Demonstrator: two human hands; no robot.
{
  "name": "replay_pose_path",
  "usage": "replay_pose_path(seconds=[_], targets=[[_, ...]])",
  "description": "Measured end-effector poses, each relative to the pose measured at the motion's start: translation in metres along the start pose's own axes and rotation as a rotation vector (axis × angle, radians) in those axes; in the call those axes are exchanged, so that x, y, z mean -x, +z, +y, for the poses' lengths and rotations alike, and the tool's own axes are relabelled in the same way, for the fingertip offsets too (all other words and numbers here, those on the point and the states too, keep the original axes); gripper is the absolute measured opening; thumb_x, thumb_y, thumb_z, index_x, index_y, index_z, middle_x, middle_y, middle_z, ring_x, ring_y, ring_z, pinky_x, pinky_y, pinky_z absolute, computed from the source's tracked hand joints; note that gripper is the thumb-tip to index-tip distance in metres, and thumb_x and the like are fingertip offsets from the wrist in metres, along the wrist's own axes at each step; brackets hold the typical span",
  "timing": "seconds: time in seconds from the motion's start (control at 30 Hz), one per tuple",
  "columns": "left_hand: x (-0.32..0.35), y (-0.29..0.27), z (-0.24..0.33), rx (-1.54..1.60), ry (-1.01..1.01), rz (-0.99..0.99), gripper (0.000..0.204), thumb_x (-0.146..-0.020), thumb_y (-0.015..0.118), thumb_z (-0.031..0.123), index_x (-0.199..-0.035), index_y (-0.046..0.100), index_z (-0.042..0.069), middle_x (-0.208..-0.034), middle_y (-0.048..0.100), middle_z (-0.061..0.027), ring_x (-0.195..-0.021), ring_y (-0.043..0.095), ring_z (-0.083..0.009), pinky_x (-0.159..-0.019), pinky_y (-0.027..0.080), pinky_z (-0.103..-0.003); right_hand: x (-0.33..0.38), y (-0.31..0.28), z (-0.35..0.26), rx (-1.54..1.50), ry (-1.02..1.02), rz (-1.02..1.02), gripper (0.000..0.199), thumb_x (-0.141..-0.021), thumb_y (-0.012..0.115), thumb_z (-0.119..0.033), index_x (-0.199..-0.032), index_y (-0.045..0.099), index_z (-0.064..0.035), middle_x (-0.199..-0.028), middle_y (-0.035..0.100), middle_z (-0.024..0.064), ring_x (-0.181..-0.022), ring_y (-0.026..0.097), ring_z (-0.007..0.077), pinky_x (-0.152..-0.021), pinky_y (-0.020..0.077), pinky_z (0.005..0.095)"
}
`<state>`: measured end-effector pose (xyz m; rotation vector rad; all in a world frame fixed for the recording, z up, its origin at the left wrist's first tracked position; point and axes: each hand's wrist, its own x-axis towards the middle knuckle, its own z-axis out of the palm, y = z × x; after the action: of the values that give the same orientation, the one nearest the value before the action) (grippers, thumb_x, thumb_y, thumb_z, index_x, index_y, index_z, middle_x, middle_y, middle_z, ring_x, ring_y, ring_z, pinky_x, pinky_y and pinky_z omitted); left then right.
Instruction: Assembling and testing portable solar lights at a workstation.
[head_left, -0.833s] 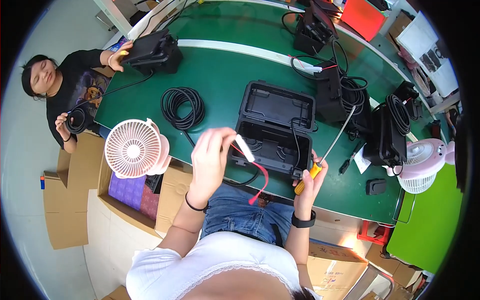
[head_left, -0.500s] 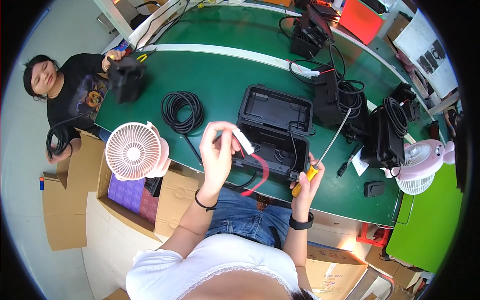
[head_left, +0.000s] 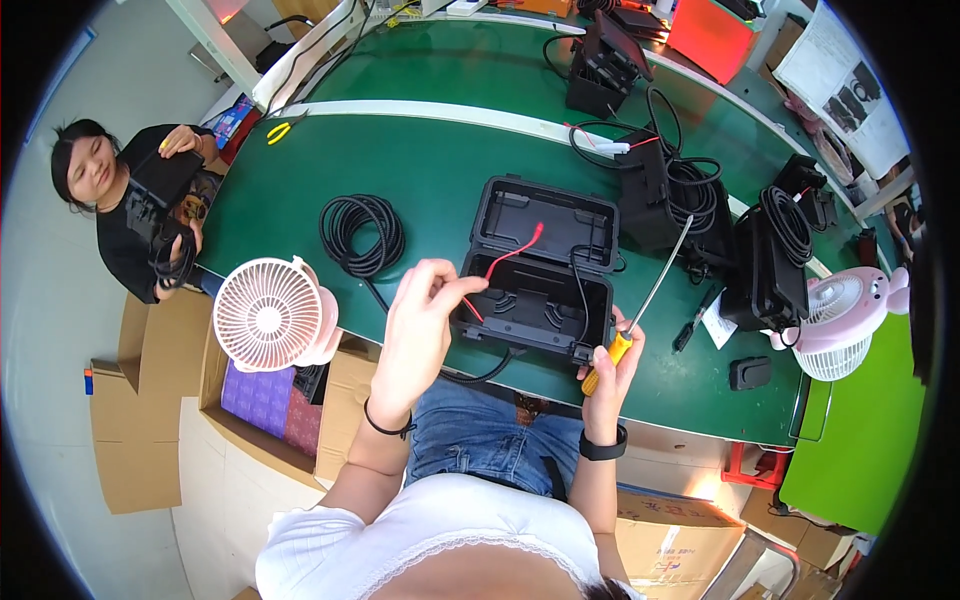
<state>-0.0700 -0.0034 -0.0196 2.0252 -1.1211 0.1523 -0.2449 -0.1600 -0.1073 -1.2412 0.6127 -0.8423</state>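
My left hand (head_left: 415,325) pinches a red wire (head_left: 510,256) between thumb and fingers, at the left side of an open black plastic box (head_left: 540,345). One end of the wire rises over the box, and a short red piece shows below the fingertips. In my right hand (head_left: 612,378), at the box's right front corner, is a screwdriver (head_left: 622,347) with a yellow handle, its shaft pointing up and to the right. The box's lid (head_left: 545,222) is tipped back, and a black cable runs inside. Whether anything else sits within my left hand is hidden.
A coiled black cable (head_left: 362,236) and a pink fan (head_left: 268,314) are to the left. Black boxes with cables (head_left: 770,270) and another pink fan (head_left: 838,318) stand right. A co-worker (head_left: 150,210) holds a black box at far left; yellow-handled pliers (head_left: 280,132) lie nearby.
The white piece in my left hand has gone from sight, and the red wire now points up instead of hanging down. The co-worker has drawn the black box in toward the body.
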Motion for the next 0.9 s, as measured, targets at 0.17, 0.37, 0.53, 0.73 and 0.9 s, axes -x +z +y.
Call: replay_pose_path(seconds=[0.17,0.37,0.53,0.73,0.9], targets=[[-0.015,0.007,0.005,-0.089,0.133,-0.113,0.030,-0.071,0.058,-0.010,-0.094,0.069,0.007,-0.097,0.055,-0.0066,-0.087,0.056,-0.0252,-0.077,0.049,-0.035,0.001,-0.001,-0.002,-0.001,0.006,-0.007,0.049,-0.087,0.060,-0.019,-0.130,0.038,-0.0127,-0.144,0.039,0.0170,-0.064,0.051,0.0029,-0.051,0.0482,0.0170],[-0.032,0.024,0.006,0.113,0.116,-0.480,0.036,-0.092,0.061,0.013,-0.126,0.053,0.003,-0.097,0.065,-0.0200,-0.090,0.063,-0.0403,-0.079,0.052,-0.045,0.001,-0.001,-0.001,-0.018,0.009,-0.015,0.050,-0.086,0.063,-0.021,-0.130,0.038,-0.0125,-0.146,0.038,0.0176,-0.064,0.053,0.0033,-0.051,0.0477,0.0167],[-0.023,0.027,0.014,0.015,0.112,-0.621,0.087,-0.081,0.070,0.055,-0.143,0.038,0.003,-0.091,0.066,-0.0244,-0.085,0.065,-0.0424,-0.075,0.053,-0.047,-0.002,-0.011,-0.005,-0.059,0.041,-0.067,0.045,-0.088,0.064,-0.020,-0.126,0.042,-0.0111,-0.145,0.041,0.0143,-0.067,0.052,0.0033,-0.052,0.0462,0.0163],[0.002,0.029,0.023,-0.328,0.302,-0.626,0.100,-0.073,0.079,0.031,-0.156,0.024,0.027,-0.077,0.062,-0.0047,-0.070,0.062,-0.0230,-0.065,0.056,-0.034,-0.049,-0.022,-0.023,0.304,-0.206,-0.028,0.032,-0.091,0.064,-0.005,-0.120,0.050,-0.0069,-0.132,0.056,0.0120,-0.080,0.058,0.0092,-0.063,0.0510,0.0236],[0.013,0.038,0.019,-0.361,0.430,-0.488,0.095,-0.073,0.069,0.011,-0.155,0.028,0.032,-0.070,0.053,-0.0005,-0.062,0.058,-0.0147,-0.053,0.055,-0.027,-0.082,0.003,-0.057,0.813,-0.367,0.003,0.027,-0.092,0.066,-0.015,-0.114,0.052,-0.0077,-0.120,0.067,0.0151,-0.098,0.069,0.0343,-0.080,0.0539,0.0375]])
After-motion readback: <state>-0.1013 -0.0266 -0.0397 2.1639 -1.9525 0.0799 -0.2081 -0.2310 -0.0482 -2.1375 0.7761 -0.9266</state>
